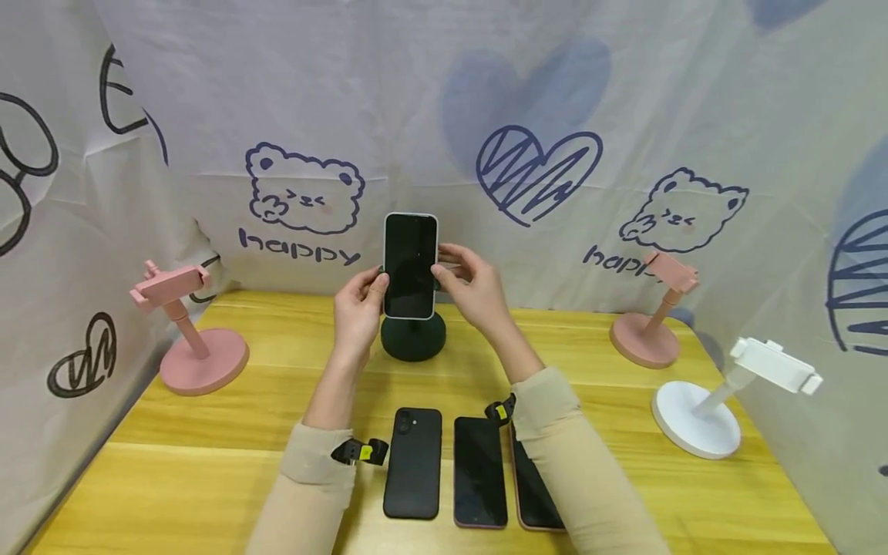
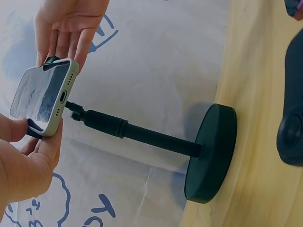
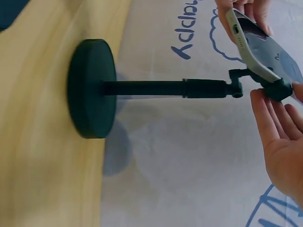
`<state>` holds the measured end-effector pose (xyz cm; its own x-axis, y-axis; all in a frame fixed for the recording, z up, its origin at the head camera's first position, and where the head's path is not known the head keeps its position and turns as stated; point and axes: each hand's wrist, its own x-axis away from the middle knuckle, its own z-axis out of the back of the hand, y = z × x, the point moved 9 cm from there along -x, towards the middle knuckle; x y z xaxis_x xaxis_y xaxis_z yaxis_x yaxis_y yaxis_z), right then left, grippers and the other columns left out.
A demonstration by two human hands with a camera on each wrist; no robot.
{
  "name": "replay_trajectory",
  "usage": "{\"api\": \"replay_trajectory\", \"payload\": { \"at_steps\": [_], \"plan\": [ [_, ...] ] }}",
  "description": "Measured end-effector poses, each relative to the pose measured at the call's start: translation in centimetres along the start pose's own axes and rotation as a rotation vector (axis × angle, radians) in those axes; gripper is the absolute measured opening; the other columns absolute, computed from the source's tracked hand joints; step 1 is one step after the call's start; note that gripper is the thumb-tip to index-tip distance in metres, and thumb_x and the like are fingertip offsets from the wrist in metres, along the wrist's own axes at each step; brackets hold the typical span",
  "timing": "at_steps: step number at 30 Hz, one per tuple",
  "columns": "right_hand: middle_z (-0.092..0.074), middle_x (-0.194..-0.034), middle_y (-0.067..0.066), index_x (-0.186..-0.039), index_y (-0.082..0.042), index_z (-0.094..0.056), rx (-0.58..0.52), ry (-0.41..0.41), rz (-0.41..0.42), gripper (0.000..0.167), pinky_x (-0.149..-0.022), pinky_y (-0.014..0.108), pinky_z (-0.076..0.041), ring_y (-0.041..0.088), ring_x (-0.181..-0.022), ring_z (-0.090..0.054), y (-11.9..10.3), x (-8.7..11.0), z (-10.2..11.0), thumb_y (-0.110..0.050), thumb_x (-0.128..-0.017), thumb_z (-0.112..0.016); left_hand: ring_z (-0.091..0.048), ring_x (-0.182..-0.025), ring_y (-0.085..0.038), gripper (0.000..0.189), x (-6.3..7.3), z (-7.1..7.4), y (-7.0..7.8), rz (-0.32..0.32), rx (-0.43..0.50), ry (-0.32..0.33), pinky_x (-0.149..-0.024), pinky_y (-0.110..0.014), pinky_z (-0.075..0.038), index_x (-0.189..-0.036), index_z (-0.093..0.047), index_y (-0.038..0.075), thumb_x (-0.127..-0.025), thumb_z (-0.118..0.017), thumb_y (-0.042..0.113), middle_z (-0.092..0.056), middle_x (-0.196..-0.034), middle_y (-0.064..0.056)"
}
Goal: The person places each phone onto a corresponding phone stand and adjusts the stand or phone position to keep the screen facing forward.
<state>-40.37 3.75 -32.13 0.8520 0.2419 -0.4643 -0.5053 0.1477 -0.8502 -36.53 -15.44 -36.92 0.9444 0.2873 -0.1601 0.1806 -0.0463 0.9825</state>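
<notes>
A light-rimmed smartphone [image 1: 411,266] sits upright in the clamp of a dark green phone stand [image 1: 413,339], screen toward me. My left hand [image 1: 358,308] pinches the phone's left edge beside the clamp, thumb in front and fingers behind. At the right edge, my right hand [image 1: 475,285] has its thumb at the clamp's end [image 3: 278,90] and its fingers behind it. The left wrist view shows the stand's pole [image 2: 161,142] and round base [image 2: 210,153]. Part of the clamp behind the phone is hidden.
Nearer me lie a black phone [image 1: 412,462] face down, a dark-screened phone [image 1: 480,472], and another phone [image 1: 534,486] partly under my right sleeve. Pink stands [image 1: 204,361] [image 1: 645,339] and a white stand [image 1: 697,420] flank the wooden table [image 1: 277,416]. A printed curtain [image 1: 430,100] hangs behind.
</notes>
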Motion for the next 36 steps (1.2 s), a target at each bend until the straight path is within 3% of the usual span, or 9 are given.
{"api": "replay_trajectory", "payload": {
  "at_steps": [3, 9, 13, 15, 19, 25, 30, 34, 36],
  "plan": [
    [-0.069, -0.128, 0.017, -0.137, -0.001, -0.064, -0.057, -0.021, -0.020, 0.038, -0.085, 0.046, -0.063, 0.034, -0.102, -0.072, 0.7, 0.7, -0.3, -0.011, -0.101, -0.070, -0.060, -0.106, -0.017, 0.040, -0.1, 0.2, -0.1, -0.007, -0.011, 0.000, -0.085, -0.019, -0.053, -0.142, -0.060, 0.000, -0.108, -0.059, 0.021, -0.065, -0.134, -0.019],
    [-0.071, -0.117, 0.022, -0.132, 0.005, -0.066, -0.077, -0.018, -0.040, 0.034, -0.086, 0.038, -0.063, 0.038, -0.100, -0.072, 1.6, 1.4, -0.7, -0.010, -0.102, -0.068, -0.061, -0.113, -0.020, 0.040, -0.1, 0.7, 0.0, -0.033, -0.070, -0.019, -0.092, -0.028, -0.055, -0.141, -0.061, 0.002, -0.108, -0.060, 0.025, -0.064, -0.136, -0.017],
    [-0.071, -0.114, 0.022, -0.131, 0.005, -0.067, -0.079, 0.007, -0.048, 0.034, -0.089, 0.045, -0.062, 0.039, -0.099, -0.072, 1.7, 1.4, -0.7, -0.011, -0.102, -0.068, -0.062, -0.110, -0.020, 0.042, -0.1, 1.2, -0.1, -0.070, -0.071, -0.033, -0.091, -0.028, -0.058, -0.142, -0.060, 0.001, -0.108, -0.059, 0.026, -0.063, -0.135, -0.018],
    [-0.071, -0.114, 0.021, -0.131, 0.005, -0.067, -0.082, 0.018, -0.055, 0.033, -0.090, 0.048, -0.061, 0.038, -0.098, -0.072, 1.7, 1.4, -0.6, -0.011, -0.102, -0.069, -0.064, -0.107, -0.020, 0.041, -0.1, 1.9, 0.0, -0.107, -0.070, -0.004, -0.091, -0.028, -0.059, -0.141, -0.059, 0.001, -0.108, -0.059, 0.024, -0.065, -0.133, -0.018],
    [-0.071, -0.114, 0.021, -0.131, 0.005, -0.067, -0.094, 0.033, -0.068, 0.033, -0.089, 0.046, -0.061, 0.034, -0.097, -0.073, 1.8, 1.4, -0.5, -0.011, -0.101, -0.069, -0.065, -0.110, -0.025, 0.038, 0.0, 4.5, 0.2, -0.230, -0.099, 0.166, -0.098, -0.032, -0.056, -0.139, -0.059, -0.002, -0.105, -0.063, 0.015, -0.067, -0.129, -0.019],
    [-0.071, -0.114, 0.022, -0.130, 0.005, -0.068, -0.102, 0.058, -0.080, 0.033, -0.088, 0.048, -0.061, 0.029, -0.095, -0.072, 1.9, 1.5, -0.4, -0.009, -0.101, -0.069, -0.055, -0.125, -0.034, 0.044, 0.6, 9.7, -0.3, -0.346, -0.114, 0.518, -0.111, -0.042, -0.046, -0.135, -0.053, -0.007, -0.096, -0.069, 0.005, -0.056, -0.133, -0.020],
    [-0.071, -0.115, 0.022, -0.131, 0.005, -0.067, -0.096, 0.048, -0.082, 0.033, -0.090, 0.051, -0.060, 0.029, -0.097, -0.073, 1.9, 1.6, -0.5, -0.011, -0.101, -0.069, -0.043, -0.123, -0.018, 0.047, 1.8, 14.7, -1.0, -0.286, -0.138, 0.825, -0.108, -0.027, -0.038, -0.134, -0.047, 0.002, -0.096, -0.072, 0.012, -0.042, -0.135, -0.014],
    [-0.071, -0.115, 0.021, -0.131, 0.004, -0.067, -0.078, 0.040, -0.081, 0.033, -0.088, 0.043, -0.062, 0.033, -0.098, -0.072, 1.8, 1.7, -0.4, -0.012, -0.102, -0.068, -0.033, -0.129, -0.013, 0.055, 2.4, 18.4, -1.4, -0.228, -0.148, 0.990, -0.109, -0.016, -0.027, -0.137, -0.041, 0.007, -0.096, -0.074, 0.018, -0.034, -0.141, -0.009],
    [-0.071, -0.115, 0.021, -0.132, 0.004, -0.067, -0.071, 0.033, -0.083, 0.033, -0.089, 0.043, -0.062, 0.034, -0.099, -0.072, 1.8, 1.7, -0.5, -0.012, -0.102, -0.068, -0.029, -0.136, -0.012, 0.061, 2.4, 19.9, -1.3, -0.221, -0.147, 1.037, -0.112, -0.011, -0.021, -0.141, -0.038, 0.007, -0.094, -0.076, 0.018, -0.030, -0.145, -0.007]
  ]
}}
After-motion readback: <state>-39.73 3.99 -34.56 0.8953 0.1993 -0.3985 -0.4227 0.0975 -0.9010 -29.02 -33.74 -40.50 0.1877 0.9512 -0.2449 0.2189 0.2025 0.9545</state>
